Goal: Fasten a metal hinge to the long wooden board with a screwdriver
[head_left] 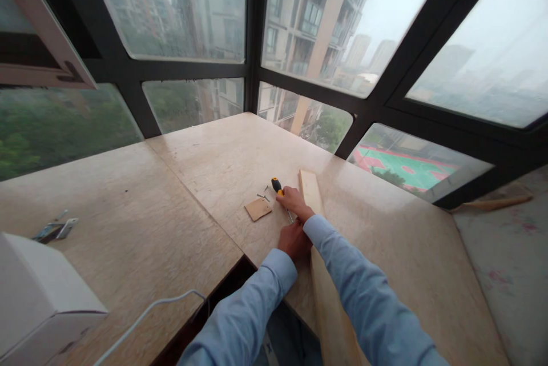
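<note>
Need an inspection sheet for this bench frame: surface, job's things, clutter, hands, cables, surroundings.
Surface: pale wooden worktop in a window corner, seam across it.
Job's things: long wooden plank; screwdriver with black-yellow handle; small square wood piece; loose screws.
Clutter: small metal parts far left; white box.
Hands: right hand on the screwdriver; left hand beside the plank, grip unclear.
Cables: white cable near front edge.
Surroundings: dark-framed windows, buildings, sports court below.

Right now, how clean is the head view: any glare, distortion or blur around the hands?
Head view: soft overcast daylight, faint sheen on the table, weak shadows; wide-angle bending of the window frame; right hand on the screwdriver reasonably sharp; screws tiny.
</note>
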The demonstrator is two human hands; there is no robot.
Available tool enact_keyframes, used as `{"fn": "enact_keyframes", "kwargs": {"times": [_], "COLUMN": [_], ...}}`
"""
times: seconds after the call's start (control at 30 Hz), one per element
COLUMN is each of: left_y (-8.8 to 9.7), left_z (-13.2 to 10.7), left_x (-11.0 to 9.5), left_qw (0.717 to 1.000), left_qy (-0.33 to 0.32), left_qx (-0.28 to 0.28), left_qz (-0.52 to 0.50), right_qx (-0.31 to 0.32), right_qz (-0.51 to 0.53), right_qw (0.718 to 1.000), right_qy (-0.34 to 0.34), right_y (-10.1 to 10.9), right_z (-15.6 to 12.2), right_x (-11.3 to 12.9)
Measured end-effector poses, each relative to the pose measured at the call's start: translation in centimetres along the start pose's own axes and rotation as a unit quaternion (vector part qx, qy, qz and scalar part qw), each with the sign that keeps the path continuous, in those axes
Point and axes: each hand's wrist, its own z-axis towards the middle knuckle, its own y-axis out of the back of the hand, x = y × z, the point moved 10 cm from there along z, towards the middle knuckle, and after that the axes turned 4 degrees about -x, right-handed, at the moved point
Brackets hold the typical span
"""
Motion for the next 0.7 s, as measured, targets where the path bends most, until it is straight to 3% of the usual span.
{"fn": "enact_keyframes", "kwargs": {"times": [0.1, 0.2, 0.33, 0.37, 0.43, 0.5, 0.6, 0.7], "left_y": [0.2, 0.5, 0.6, 0.6, 0.7, 0.8, 0.9, 1.1], "left_z": [-0.1, -0.3, -0.3, -0.2, -0.2, -0.3, -0.3, -0.4], "left_x": [0.0, 0.2, 0.2, 0.2, 0.3, 0.4, 0.4, 0.5], "left_qw": [1.0, 0.999, 0.998, 0.998, 0.998, 0.997, 0.996, 0.996], "left_qy": [-0.002, 0.007, 0.007, 0.008, 0.011, 0.014, 0.015, 0.023], "left_qx": [-0.016, -0.035, -0.042, -0.043, -0.049, -0.055, -0.068, -0.07], "left_qz": [0.026, 0.038, 0.045, 0.047, 0.049, 0.051, 0.048, 0.04], "right_qx": [-0.035, -0.083, -0.124, -0.126, -0.119, -0.119, -0.139, -0.135], "right_qz": [0.129, 0.275, 0.429, 0.521, 0.637, 0.687, 0.723, 0.739], "right_qw": [0.991, 0.958, 0.895, 0.844, 0.758, 0.712, 0.674, 0.657], "right_qy": [-0.003, -0.012, -0.018, -0.035, -0.073, -0.078, -0.068, -0.065], "right_y": [2.2, 6.0, 11.2, 12.0, 12.8, 13.5, 13.9, 13.0], "right_z": [0.2, 0.0, -1.7, -2.5, -4.2, -5.9, -7.9, -8.8], "right_x": [0.2, -0.5, -2.7, -3.8, -5.8, -7.4, -9.5, -10.6]}}
